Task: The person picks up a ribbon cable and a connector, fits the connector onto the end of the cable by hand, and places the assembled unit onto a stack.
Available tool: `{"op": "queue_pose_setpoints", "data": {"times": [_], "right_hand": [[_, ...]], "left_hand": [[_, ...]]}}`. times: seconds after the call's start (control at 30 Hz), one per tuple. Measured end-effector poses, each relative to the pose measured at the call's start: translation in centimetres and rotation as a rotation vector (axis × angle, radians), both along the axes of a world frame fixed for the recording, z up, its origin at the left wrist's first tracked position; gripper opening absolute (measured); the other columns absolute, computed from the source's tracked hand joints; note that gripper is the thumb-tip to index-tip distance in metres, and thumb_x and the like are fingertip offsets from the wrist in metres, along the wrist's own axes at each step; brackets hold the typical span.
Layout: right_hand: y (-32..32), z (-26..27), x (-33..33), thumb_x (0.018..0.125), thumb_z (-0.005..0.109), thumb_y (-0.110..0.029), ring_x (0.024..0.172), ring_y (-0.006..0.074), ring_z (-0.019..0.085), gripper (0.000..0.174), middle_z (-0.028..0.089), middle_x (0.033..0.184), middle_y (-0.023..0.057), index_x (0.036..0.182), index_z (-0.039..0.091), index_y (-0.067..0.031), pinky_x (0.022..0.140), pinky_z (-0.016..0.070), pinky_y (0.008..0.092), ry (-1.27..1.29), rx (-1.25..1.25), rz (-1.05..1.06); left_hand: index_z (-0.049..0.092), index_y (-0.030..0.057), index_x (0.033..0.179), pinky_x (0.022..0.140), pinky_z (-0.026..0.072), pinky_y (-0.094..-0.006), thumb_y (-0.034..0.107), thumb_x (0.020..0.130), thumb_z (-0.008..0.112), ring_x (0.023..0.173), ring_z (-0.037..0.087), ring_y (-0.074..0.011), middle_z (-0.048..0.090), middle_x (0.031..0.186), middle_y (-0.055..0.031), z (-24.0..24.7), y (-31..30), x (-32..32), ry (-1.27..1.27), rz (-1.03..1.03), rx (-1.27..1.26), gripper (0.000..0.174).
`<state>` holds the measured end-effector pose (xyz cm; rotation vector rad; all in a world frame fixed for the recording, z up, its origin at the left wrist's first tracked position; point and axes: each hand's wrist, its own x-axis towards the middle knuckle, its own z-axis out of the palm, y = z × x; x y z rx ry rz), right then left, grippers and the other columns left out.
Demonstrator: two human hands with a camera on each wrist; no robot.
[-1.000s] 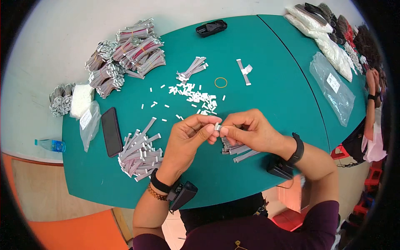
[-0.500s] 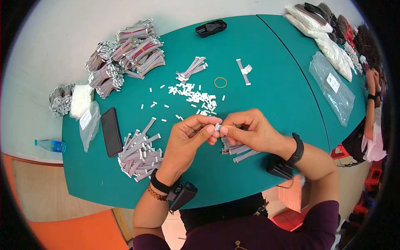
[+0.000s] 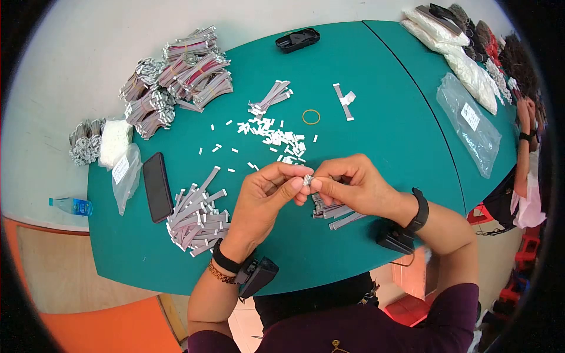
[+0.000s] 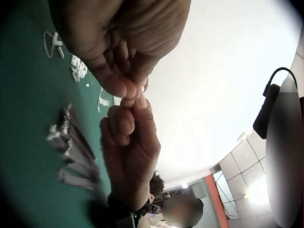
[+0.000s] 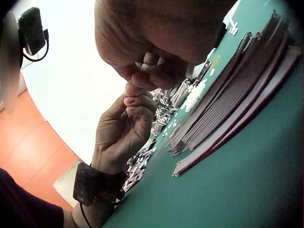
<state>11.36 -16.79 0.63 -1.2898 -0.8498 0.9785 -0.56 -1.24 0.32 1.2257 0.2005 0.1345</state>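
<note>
Both hands meet above the near middle of the green table [image 3: 376,106]. My left hand [image 3: 281,183] and my right hand [image 3: 335,181] pinch one small white connector piece [image 3: 307,179] between thumbs and forefingers, fingertip to fingertip. In the left wrist view the left hand [image 4: 124,83] touches the right hand's fingertips [image 4: 137,103], and the piece barely shows. Just under the right hand lies a small stack of grey flat ribbon cables [image 3: 335,213], seen close in the right wrist view as cables [image 5: 228,104]. A heap of grey ribbon cables [image 3: 197,215] lies left of the left hand.
Loose white connector pieces [image 3: 276,135] lie scattered beyond the hands, with a rubber band [image 3: 311,116]. A black phone [image 3: 157,186], plastic bags [image 3: 474,126], bundled cable piles [image 3: 176,76] and a black tray [image 3: 299,39] sit around. Another person [image 3: 527,170] is at the right edge.
</note>
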Motion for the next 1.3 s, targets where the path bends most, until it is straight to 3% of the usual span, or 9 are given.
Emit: {"op": "queue_pose_setpoints", "data": {"times": [0.53, 0.93, 1.13, 1.3], "right_hand": [[-0.1, 0.3, 0.1, 0.090, 0.056, -0.013, 0.054, 0.0023, 0.047, 0.018, 0.055, 0.060, -0.0010, 0.079, 0.062, -0.0005, 0.047, 0.0367, 0.0198, 0.029, -0.025, 0.013], [0.0, -0.2, -0.1, 0.090, 0.055, -0.011, 0.051, 0.0014, 0.040, 0.025, 0.047, 0.054, -0.0037, 0.068, 0.056, 0.0006, 0.044, 0.0315, 0.0216, -0.018, -0.061, -0.021], [0.1, 0.0, 0.0, 0.091, 0.054, -0.014, 0.053, 0.0018, 0.042, 0.022, 0.049, 0.057, -0.0030, 0.073, 0.057, -0.0003, 0.046, 0.0332, 0.0205, 0.020, -0.065, -0.009], [0.1, 0.1, 0.1, 0.091, 0.053, -0.015, 0.053, 0.0022, 0.043, 0.022, 0.050, 0.058, -0.0027, 0.075, 0.057, -0.0011, 0.047, 0.0344, 0.0198, 0.018, -0.062, 0.014]], "left_hand": [[0.064, 0.0000, 0.102, 0.067, 0.0478, -0.0219, 0.005, 0.086, 0.062, 0.075, 0.058, -0.0087, 0.063, 0.083, -0.0047, -0.1, 0.0, 0.0, -0.005, 0.017, 0.099, 0.018], [0.064, -0.0026, 0.100, 0.070, 0.0484, -0.0210, -0.001, 0.085, 0.060, 0.078, 0.058, -0.0082, 0.065, 0.088, -0.0053, -0.7, -1.1, -0.1, -0.098, 0.153, 0.496, 0.015], [0.061, -0.0018, 0.108, 0.067, 0.0469, -0.0220, 0.009, 0.090, 0.057, 0.072, 0.056, -0.0093, 0.063, 0.084, -0.0055, -0.7, -0.4, 0.0, -0.056, 0.061, 0.285, 0.022], [0.055, 0.0014, 0.101, 0.057, 0.0388, -0.0202, 0.022, 0.097, 0.046, 0.064, 0.046, -0.0059, 0.053, 0.072, -0.0010, -0.2, -0.2, 0.2, -0.005, 0.044, 0.261, 0.023]]}}
